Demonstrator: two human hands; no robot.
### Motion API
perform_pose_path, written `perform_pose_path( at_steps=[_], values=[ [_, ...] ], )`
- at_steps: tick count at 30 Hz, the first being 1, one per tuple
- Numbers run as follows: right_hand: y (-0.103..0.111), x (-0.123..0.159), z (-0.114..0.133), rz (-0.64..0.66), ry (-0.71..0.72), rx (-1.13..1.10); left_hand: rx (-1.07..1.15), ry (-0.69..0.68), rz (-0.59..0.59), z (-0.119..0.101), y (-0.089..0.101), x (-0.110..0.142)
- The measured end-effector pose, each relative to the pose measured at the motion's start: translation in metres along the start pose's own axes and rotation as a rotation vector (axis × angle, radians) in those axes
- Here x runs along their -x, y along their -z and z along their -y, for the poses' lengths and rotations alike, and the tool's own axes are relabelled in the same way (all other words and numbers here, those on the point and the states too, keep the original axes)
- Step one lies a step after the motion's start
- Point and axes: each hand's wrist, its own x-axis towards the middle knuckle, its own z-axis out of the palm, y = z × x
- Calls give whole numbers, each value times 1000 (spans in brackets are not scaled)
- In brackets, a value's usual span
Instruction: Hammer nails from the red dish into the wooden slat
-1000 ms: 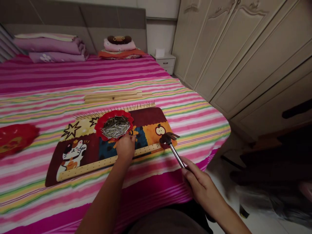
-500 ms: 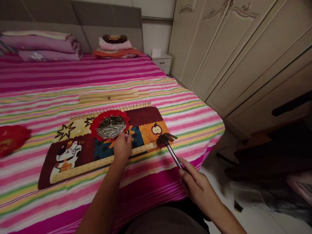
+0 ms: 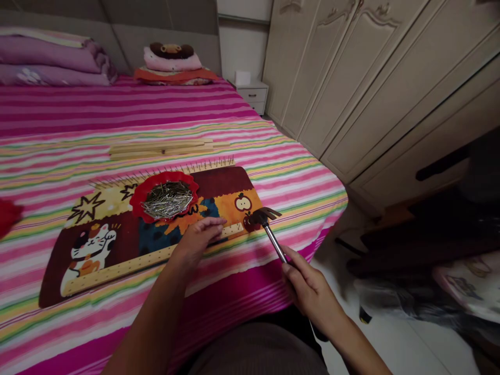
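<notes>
My right hand [image 3: 307,284] grips a claw hammer [image 3: 275,242] by its handle, with the dark head over the right end of a wooden strip [image 3: 156,255]. Rows of small holes or marks run along this strip, and a nail [image 3: 238,226] stands near its right end. My left hand [image 3: 201,237] hovers over the strip with thumb and fingers pinched together; anything between them is too small to make out. Just behind it, a red scalloped bowl [image 3: 138,200] holds a heap of nails [image 3: 167,200]. Strip and bowl rest on a patterned mat [image 3: 128,229] with a cat picture.
Behind the bowl lies a second strip [image 3: 211,165] with many nails sticking up. More wooden strips [image 3: 162,150] lie farther back on the striped bed [image 3: 281,182]. Another red dish [image 3: 8,216] is at the left edge. Wardrobes [image 3: 332,78] stand at the right.
My left hand has moved from the edge of the nail bowl rightward, over the wooden strip. The hammer stays in my right hand near the strip's end. The view has shifted slightly.
</notes>
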Motion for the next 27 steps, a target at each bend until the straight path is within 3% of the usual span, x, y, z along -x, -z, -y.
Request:
perform_pose_path(
  at_steps=[11, 19, 27],
  values=[
    [1, 0, 0, -3, 15, 54, -370, -250, -185, 31, -14, -15],
    [1, 0, 2, 11, 5, 59, -594, -261, -217, 37, -18, -16],
    [-2, -3, 13, 64, 71, 91, -809, -384, -217, 39, -20, -12]
  ],
)
